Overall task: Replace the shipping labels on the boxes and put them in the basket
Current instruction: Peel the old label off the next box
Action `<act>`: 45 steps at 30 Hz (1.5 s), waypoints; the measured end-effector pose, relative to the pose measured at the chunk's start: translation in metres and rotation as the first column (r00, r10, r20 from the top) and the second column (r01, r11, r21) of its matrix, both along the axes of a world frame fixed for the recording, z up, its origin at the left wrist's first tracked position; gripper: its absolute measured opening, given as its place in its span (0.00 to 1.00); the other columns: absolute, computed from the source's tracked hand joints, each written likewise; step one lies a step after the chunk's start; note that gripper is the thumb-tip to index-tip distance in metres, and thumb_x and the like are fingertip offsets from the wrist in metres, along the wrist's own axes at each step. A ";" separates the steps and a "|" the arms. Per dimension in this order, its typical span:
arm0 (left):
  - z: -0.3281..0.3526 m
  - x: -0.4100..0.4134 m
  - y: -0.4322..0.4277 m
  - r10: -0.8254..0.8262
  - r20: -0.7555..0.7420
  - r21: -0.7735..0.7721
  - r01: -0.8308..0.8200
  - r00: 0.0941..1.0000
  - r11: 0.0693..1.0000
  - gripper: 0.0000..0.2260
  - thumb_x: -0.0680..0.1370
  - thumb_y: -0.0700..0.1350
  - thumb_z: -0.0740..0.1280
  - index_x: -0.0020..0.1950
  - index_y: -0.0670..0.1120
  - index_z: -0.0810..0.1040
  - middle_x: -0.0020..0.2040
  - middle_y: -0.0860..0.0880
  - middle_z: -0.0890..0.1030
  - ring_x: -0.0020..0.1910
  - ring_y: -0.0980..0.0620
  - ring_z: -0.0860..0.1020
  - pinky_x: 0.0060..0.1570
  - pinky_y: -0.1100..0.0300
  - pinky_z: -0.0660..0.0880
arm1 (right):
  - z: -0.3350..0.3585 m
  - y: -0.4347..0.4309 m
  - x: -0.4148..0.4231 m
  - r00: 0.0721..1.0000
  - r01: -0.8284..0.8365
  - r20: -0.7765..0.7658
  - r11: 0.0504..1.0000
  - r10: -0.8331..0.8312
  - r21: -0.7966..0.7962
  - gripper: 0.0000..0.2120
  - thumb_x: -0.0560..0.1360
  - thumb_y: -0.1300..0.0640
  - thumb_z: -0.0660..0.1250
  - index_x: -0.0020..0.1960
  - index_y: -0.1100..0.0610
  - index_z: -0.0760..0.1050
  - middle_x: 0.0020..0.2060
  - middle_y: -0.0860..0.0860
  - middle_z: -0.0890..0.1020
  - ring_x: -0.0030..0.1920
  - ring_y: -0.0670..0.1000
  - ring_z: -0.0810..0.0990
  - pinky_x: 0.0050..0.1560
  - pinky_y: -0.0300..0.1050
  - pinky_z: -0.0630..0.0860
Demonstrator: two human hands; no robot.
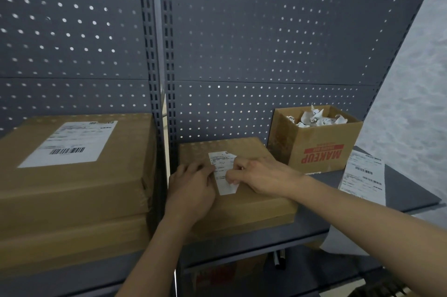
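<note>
A flat brown box (242, 205) lies on the grey shelf (302, 231) in the middle. A narrow white shipping label (222, 171) sits on its top, with its right part lifted. My left hand (191, 188) rests on the box at the label's left edge, fingers curled against it. My right hand (256, 176) pinches the label's right edge between thumb and fingers. No basket is in view.
Two larger brown boxes (72, 176) are stacked at the left, the top one with a big white label (70, 144). An open "MAKEUP" carton (316, 142) holding crumpled paper stands behind at the right. A sheet of new labels (362, 176) lies at the shelf's right end. Pegboard backs the shelf.
</note>
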State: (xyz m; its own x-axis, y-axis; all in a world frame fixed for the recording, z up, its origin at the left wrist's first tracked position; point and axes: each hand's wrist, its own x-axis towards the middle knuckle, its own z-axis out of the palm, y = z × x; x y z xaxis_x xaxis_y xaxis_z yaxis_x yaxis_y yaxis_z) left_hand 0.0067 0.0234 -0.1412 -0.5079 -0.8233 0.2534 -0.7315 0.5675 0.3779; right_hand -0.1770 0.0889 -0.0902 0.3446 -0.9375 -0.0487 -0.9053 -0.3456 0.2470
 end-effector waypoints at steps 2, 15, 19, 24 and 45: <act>0.001 0.000 0.000 -0.002 0.002 0.015 0.002 1.000 1.000 0.20 0.82 0.48 0.53 0.74 0.56 0.68 0.74 0.53 0.67 0.71 0.46 0.63 0.68 0.50 0.61 | 0.000 -0.002 0.000 1.000 -0.005 -0.015 1.000 0.005 0.008 0.14 0.82 0.56 0.56 0.66 0.46 0.65 0.58 0.52 0.70 0.53 0.56 0.74 0.49 0.51 0.76; 0.003 -0.001 0.001 -0.002 0.018 0.015 0.001 1.000 1.000 0.21 0.81 0.47 0.54 0.73 0.55 0.69 0.74 0.52 0.68 0.70 0.45 0.63 0.67 0.49 0.61 | 0.000 -0.009 0.004 0.998 0.016 -0.067 0.999 -0.013 0.034 0.13 0.82 0.54 0.52 0.65 0.45 0.64 0.54 0.51 0.70 0.48 0.57 0.75 0.47 0.52 0.75; 0.003 -0.001 0.000 -0.011 -0.001 0.024 0.011 1.000 1.000 0.21 0.80 0.46 0.56 0.73 0.54 0.70 0.73 0.53 0.69 0.70 0.45 0.64 0.67 0.50 0.61 | -0.004 -0.009 0.001 1.000 -0.008 0.012 1.000 0.008 -0.010 0.11 0.81 0.56 0.53 0.63 0.48 0.67 0.53 0.50 0.71 0.46 0.56 0.76 0.45 0.54 0.75; 0.004 0.003 -0.003 -0.051 -0.132 0.074 0.061 0.990 0.995 0.26 0.74 0.45 0.52 0.71 0.51 0.73 0.69 0.50 0.75 0.66 0.45 0.70 0.66 0.52 0.67 | -0.010 -0.014 -0.004 0.988 -0.049 0.140 0.997 0.058 -0.065 0.09 0.81 0.57 0.55 0.56 0.50 0.71 0.50 0.47 0.75 0.43 0.52 0.77 0.40 0.55 0.76; 0.000 0.004 -0.002 -0.070 -0.123 -0.008 0.070 0.990 0.998 0.26 0.74 0.44 0.51 0.68 0.47 0.76 0.66 0.48 0.77 0.64 0.46 0.72 0.63 0.55 0.67 | -0.016 -0.015 -0.009 0.783 0.113 0.599 0.985 -0.169 0.131 0.15 0.84 0.48 0.53 0.68 0.42 0.69 0.58 0.40 0.75 0.58 0.42 0.72 0.57 0.41 0.69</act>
State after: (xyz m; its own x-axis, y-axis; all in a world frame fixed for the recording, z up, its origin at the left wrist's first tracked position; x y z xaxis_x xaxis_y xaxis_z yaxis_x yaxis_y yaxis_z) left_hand 0.0107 0.0209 -0.1409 -0.5289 -0.7857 0.3208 -0.6379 0.6174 0.4604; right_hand -0.1864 0.0743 -0.1058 0.1938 -0.9800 0.0454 -0.8987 -0.1960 -0.3924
